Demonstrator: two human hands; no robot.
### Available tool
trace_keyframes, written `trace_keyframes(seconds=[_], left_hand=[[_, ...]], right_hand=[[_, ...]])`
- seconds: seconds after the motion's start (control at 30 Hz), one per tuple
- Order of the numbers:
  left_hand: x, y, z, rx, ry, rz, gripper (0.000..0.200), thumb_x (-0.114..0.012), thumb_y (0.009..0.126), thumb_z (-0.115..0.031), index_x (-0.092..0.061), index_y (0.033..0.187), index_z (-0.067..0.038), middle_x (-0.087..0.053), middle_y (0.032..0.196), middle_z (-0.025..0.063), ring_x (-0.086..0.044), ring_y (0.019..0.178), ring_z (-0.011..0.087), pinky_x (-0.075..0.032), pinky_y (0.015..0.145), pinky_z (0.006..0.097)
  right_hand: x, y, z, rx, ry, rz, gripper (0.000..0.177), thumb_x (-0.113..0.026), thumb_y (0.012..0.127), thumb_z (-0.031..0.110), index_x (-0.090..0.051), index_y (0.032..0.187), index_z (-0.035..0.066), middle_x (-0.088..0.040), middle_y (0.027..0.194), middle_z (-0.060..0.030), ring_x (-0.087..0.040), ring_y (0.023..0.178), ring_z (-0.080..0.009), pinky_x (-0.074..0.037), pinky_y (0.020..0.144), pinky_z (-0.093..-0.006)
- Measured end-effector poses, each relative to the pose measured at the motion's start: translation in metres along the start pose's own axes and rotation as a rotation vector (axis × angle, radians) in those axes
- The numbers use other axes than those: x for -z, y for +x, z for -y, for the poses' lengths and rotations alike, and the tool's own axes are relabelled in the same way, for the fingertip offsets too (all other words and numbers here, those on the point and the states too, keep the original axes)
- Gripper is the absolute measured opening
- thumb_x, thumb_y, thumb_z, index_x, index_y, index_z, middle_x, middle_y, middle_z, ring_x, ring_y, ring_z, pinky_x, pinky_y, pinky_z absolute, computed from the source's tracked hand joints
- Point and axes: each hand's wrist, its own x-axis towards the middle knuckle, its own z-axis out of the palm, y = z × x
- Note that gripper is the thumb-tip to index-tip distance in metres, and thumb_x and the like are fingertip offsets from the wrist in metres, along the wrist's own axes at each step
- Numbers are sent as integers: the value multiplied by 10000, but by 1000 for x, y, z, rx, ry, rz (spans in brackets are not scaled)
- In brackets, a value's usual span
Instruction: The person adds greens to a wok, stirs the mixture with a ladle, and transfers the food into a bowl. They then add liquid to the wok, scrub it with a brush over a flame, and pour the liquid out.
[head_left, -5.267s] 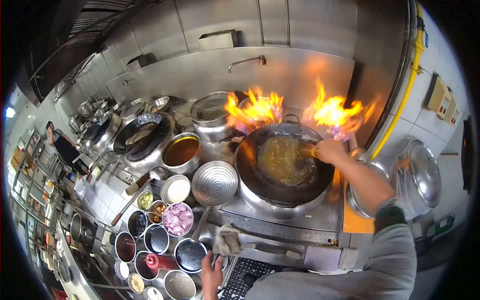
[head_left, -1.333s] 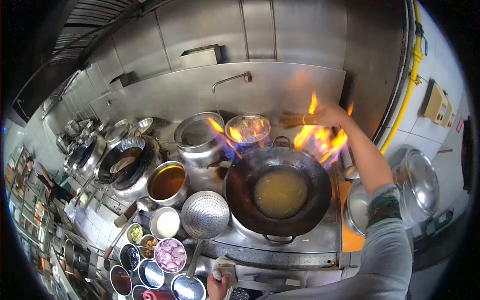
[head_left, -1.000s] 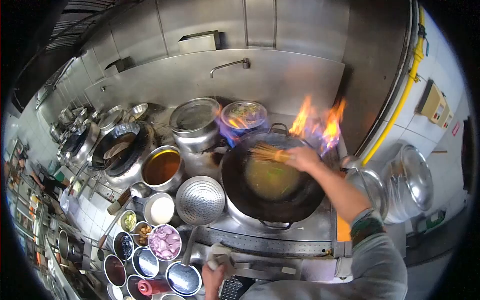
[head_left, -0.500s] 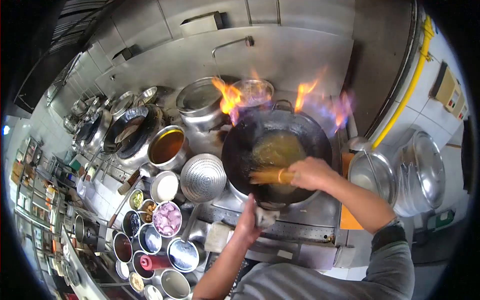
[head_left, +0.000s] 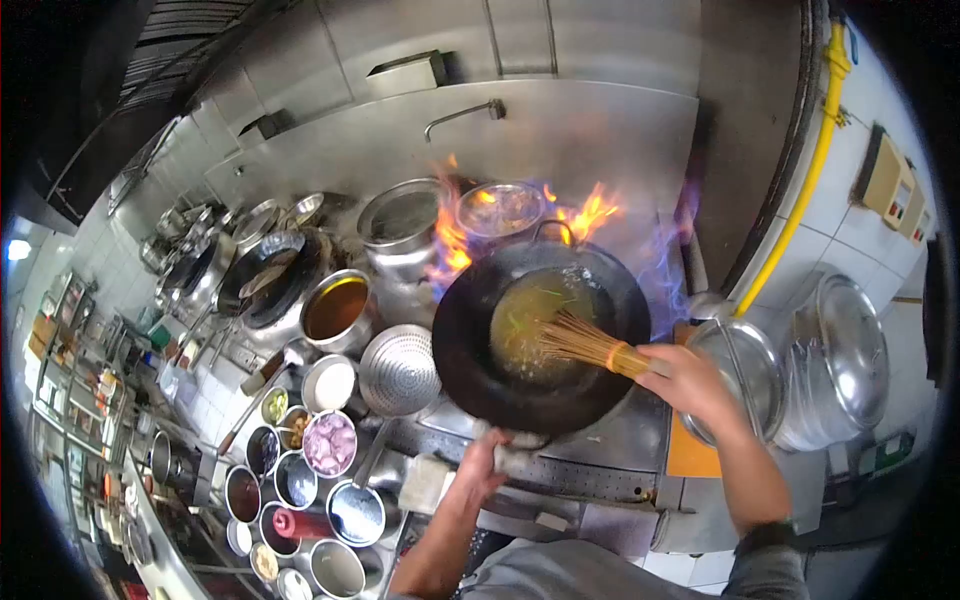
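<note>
My right hand (head_left: 688, 382) grips a bamboo wok brush (head_left: 592, 342), its bristles pointing left over the wok (head_left: 612, 280). Cloudy yellowish liquid (head_left: 520, 318) with green bits lies in the bottom of the wok. My left hand (head_left: 482, 468) is closed at the wok's near handle, with a folded cloth (head_left: 512, 460) between; the fingers are partly hidden. Flames (head_left: 590, 213) rise behind the wok and along its sides. A second loop handle stands at its far rim.
A perforated strainer (head_left: 400, 368), a pot of brown oil (head_left: 338, 308) and bowls of ingredients, one with sliced onion (head_left: 330, 443), stand to the left. At right are a metal basin (head_left: 712, 345) and a yellow pipe (head_left: 812, 180). A tap (head_left: 466, 115) juts from the back wall.
My right hand has moved right and down, lifting the brush from the wok's near side so its bristles fan out. The wok sits slightly further left, its near rim lower. The camera view has shifted.
</note>
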Motion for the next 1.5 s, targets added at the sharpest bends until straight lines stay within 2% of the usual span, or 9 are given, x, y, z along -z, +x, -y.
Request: trace_keyframes(seconds=[0.3, 0.57, 0.67, 0.77, 1.0, 1.13, 1.23, 1.27, 1.5], left_hand=[[10, -19, -86, -80, -107, 8, 280, -538, 808, -162, -619, 1040, -29, -664, 1022, 119, -638, 920, 283, -508, 840, 408], [20, -11, -184, -269, -36, -98, 225, -519, 832, -130, -599, 959, 38, -658, 959, 162, -650, 863, 292, -534, 802, 407], [58, 35, -215, -384, -7, -142, 202, -526, 810, -112, -588, 929, 38, -645, 874, 163, -654, 785, 283, -551, 719, 400], [52, 56, -248, -494, -11, -158, 184, -526, 787, -81, -559, 919, 42, -625, 822, 142, -643, 709, 271, -545, 669, 400], [26, 140, -333, -779, 117, -338, 150, -558, 742, -102, -563, 864, -14, -572, 753, 77, -588, 637, 222, -503, 571, 376], [38, 241, -385, -903, 350, -710, 508, -598, 715, -189, -507, 1119, 104, -617, 1106, 258, -618, 1038, 361, -494, 859, 427], [-40, 173, -389, -808, 580, -959, 605, -597, 721, -229, -448, 1220, 80, -562, 1215, 316, -538, 1164, 436, -433, 973, 436], [-47, 179, -394, -787, 641, -995, 614, -585, 754, -240, -404, 1267, 44, -560, 1205, 313, -541, 1139, 458, -439, 969, 466], [-100, 220, -413, -897, 831, -1111, 492, -598, 787, -230, -438, 1190, 4, -554, 1155, 317, -582, 1052, 457, -470, 929, 490]], right_hand=[[27, -107, 17, -488, 717, -245, 446, -684, 846, 80, -564, 1256, -45, -656, 1075, -97, -635, 880, -154, -565, 665, -306], [-49, -197, 34, -857, 755, -402, 410, -679, 851, 152, -574, 1207, -24, -651, 959, -85, -612, 756, -123, -527, 518, -274], [-129, -229, 1, -805, 652, -463, 431, -729, 805, 159, -613, 1173, -33, -671, 876, -107, -636, 726, -182, -534, 608, -332], [-206, -248, -28, -770, 55, -507, 466, -736, 762, 176, -617, 1153, -47, -685, 896, -188, -658, 759, -312, -532, 709, -395], [-246, -262, -19, -781, 23, -317, 655, -734, 711, 196, -520, 1293, -14, -596, 1091, -264, -563, 995, -444, -463, 899, -467], [-222, -245, 15, -905, 138, -335, 614, -739, 706, 180, -544, 1259, 0, -588, 1074, -257, -560, 995, -439, -468, 887, -466], [-241, -259, -15, -677, -55, -256, 599, -610, 885, 293, -418, 1432, 139, -640, 991, -261, -633, 749, -373, -505, 619, -439], [-228, -251, -6, -915, 208, -172, 618, -640, 851, 360, -466, 1392, 118, -604, 1086, -326, -611, 950, -459, -489, 825, -487], [-222, -248, 6, -861, 143, -224, 666, -652, 856, 408, -439, 1410, 106, -630, 1005, -303, -622, 864, -450, -513, 732, -494]])
